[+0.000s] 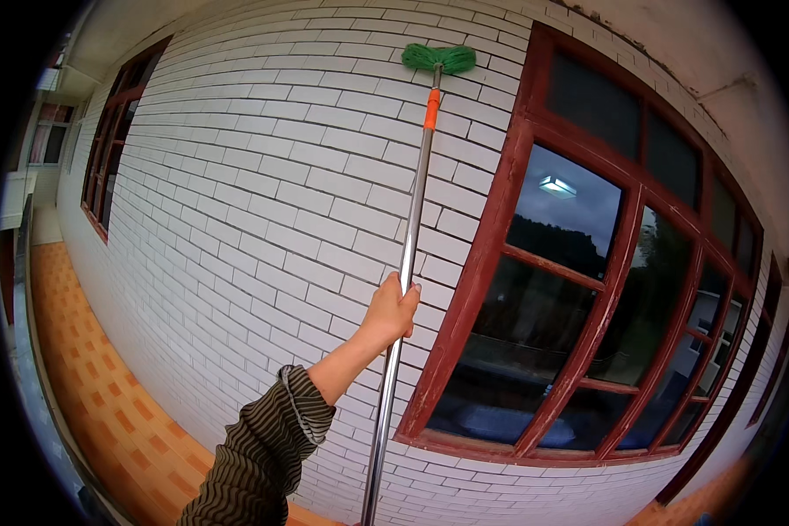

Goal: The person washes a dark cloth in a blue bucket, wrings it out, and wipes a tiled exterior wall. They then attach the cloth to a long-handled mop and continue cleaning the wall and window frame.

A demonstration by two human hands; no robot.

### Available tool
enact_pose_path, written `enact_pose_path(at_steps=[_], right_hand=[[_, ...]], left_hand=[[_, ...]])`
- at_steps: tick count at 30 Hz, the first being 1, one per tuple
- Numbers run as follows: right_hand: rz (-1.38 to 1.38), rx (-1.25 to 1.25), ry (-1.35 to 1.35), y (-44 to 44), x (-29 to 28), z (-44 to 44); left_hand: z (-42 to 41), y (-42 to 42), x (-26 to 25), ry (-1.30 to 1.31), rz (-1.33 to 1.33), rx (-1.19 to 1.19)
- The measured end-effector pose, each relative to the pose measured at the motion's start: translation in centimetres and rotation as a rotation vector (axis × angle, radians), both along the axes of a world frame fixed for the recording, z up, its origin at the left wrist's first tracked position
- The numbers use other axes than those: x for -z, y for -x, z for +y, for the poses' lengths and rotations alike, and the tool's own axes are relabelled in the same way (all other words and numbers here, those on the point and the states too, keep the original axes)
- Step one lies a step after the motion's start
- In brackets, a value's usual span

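Observation:
My left hand (393, 308) is wrapped around the middle of a shiny metal pole (418, 191), its thumb on the right side. The pole slants up the wall, with an orange plastic collar (432, 108) near its top. At the upper end sits a green-bristled brush head (438, 58), spread sideways in front of the white tiled wall (289, 177); whether the bristles touch the tiles cannot be told. A striped sleeve (260, 447) is pushed up my left forearm. The pole's lower end runs off the bottom edge, and my right hand is out of view.
Right of the pole is a large window with a worn red wooden frame (519, 253) and reflective glass panes (565, 204). A smaller red-framed window (115, 141) is at the far left. Orange patterned floor tiles (115, 368) run along the wall beside a balcony ledge (39, 394).

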State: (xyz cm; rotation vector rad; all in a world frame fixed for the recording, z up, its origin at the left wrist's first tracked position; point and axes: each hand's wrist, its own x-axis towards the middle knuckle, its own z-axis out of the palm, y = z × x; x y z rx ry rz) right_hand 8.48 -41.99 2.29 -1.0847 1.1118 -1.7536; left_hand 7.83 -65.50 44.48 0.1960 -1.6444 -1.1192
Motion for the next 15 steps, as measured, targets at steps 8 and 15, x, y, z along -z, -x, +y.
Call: enact_pose_path(at_steps=[8,15], right_hand=[[-0.382,-0.268,-0.028,-4.4,4.8,-1.0],[-0.319,-0.191,-0.003,-5.3,-0.2,0.4]], left_hand=[[6.1,1.0,-1.5,0.14,-0.157,-0.046],[2.6,-0.5,2.3,0.232,-0.144,-0.415]])
